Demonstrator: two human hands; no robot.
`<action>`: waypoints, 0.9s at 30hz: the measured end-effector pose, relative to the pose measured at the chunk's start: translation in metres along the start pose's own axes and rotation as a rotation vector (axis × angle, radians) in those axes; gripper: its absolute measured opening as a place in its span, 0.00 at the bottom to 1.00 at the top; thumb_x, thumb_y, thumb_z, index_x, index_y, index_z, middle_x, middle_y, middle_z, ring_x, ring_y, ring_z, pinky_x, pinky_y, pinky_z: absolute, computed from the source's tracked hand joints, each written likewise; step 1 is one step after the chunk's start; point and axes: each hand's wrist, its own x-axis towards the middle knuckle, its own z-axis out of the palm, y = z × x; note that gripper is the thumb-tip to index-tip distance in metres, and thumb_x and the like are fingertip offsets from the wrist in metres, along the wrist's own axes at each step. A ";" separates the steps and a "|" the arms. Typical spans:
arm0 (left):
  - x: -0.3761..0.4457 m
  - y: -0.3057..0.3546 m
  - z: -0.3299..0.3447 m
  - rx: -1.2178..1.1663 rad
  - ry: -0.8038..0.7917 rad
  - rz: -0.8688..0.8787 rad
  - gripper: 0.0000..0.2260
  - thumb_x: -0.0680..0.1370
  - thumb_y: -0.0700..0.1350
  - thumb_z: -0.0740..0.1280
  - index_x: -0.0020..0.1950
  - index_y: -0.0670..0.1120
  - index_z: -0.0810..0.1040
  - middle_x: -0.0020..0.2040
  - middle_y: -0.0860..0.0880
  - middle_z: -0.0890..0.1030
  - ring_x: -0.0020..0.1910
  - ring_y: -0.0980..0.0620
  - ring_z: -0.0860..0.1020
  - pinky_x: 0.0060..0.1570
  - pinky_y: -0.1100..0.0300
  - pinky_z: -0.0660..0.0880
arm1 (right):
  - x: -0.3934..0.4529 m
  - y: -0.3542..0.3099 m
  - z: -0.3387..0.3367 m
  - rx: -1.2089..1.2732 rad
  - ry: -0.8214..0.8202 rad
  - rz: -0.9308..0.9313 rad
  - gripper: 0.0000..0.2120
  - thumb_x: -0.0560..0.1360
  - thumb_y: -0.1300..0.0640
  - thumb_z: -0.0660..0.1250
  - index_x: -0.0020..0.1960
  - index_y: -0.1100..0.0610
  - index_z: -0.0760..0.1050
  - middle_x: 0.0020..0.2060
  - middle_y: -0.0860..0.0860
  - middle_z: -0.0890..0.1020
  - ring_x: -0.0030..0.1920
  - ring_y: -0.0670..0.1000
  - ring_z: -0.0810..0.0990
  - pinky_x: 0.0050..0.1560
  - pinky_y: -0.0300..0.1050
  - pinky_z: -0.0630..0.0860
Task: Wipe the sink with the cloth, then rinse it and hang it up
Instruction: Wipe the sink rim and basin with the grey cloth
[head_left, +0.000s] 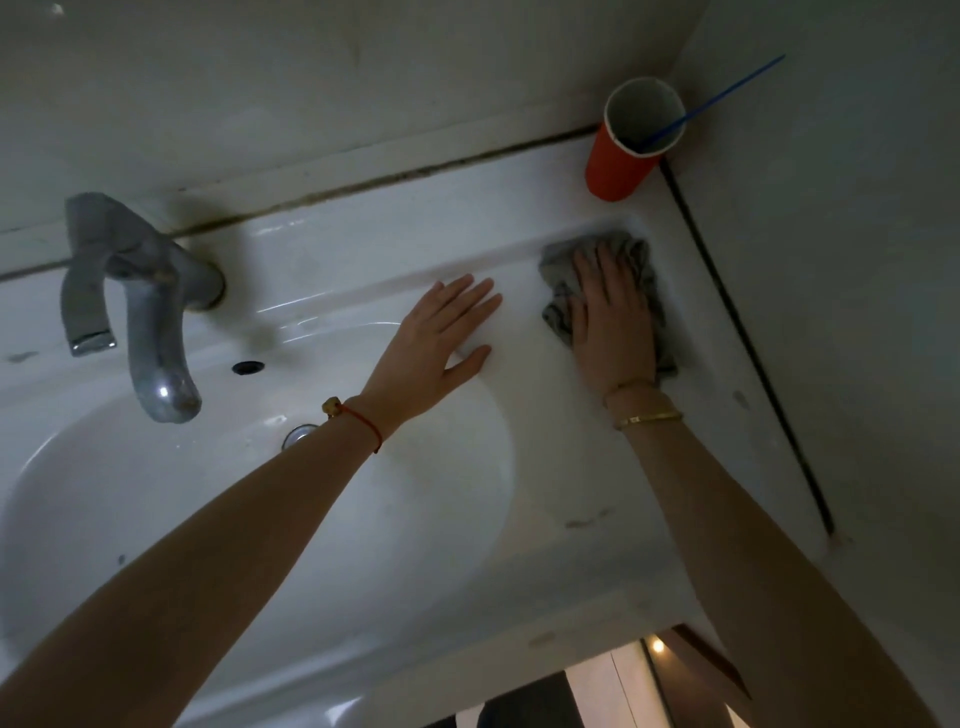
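Clearly the sink (363, 249) ledge is being wiped: the right hand (613, 317) presses flat, fingers straight, on the grey cloth (558, 304) in the far right corner, while the left hand (441, 338) rests released beside it. A wide stroke could topple the nearby red cup (618, 166).

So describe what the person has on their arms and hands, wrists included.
Both forearms are bare, with no sleeves in view and no gloves. The left hand has a thin red cord bracelet at the wrist, with a small yellowish bead or charm on it. The right hand has two slim gold-coloured bangles at the wrist. No rings or watch are visible.
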 end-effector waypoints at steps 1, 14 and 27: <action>0.000 0.000 0.000 -0.003 -0.005 -0.003 0.23 0.83 0.50 0.62 0.77 0.45 0.67 0.77 0.47 0.67 0.79 0.47 0.61 0.78 0.46 0.56 | -0.001 0.000 0.001 -0.001 -0.001 -0.014 0.25 0.81 0.50 0.48 0.75 0.58 0.62 0.74 0.60 0.64 0.75 0.60 0.61 0.75 0.56 0.59; -0.001 0.002 0.000 -0.006 -0.004 -0.006 0.23 0.83 0.50 0.62 0.77 0.45 0.67 0.78 0.47 0.67 0.79 0.47 0.61 0.79 0.46 0.56 | -0.038 0.011 -0.002 -0.031 -0.042 -0.085 0.25 0.80 0.47 0.52 0.76 0.50 0.60 0.76 0.56 0.62 0.75 0.63 0.59 0.74 0.61 0.57; -0.002 0.003 0.000 0.018 0.021 0.016 0.23 0.83 0.50 0.62 0.77 0.44 0.67 0.78 0.46 0.66 0.79 0.47 0.61 0.80 0.51 0.51 | -0.072 0.002 -0.003 0.018 -0.075 -0.098 0.25 0.80 0.45 0.50 0.76 0.50 0.61 0.76 0.54 0.62 0.76 0.61 0.56 0.74 0.63 0.55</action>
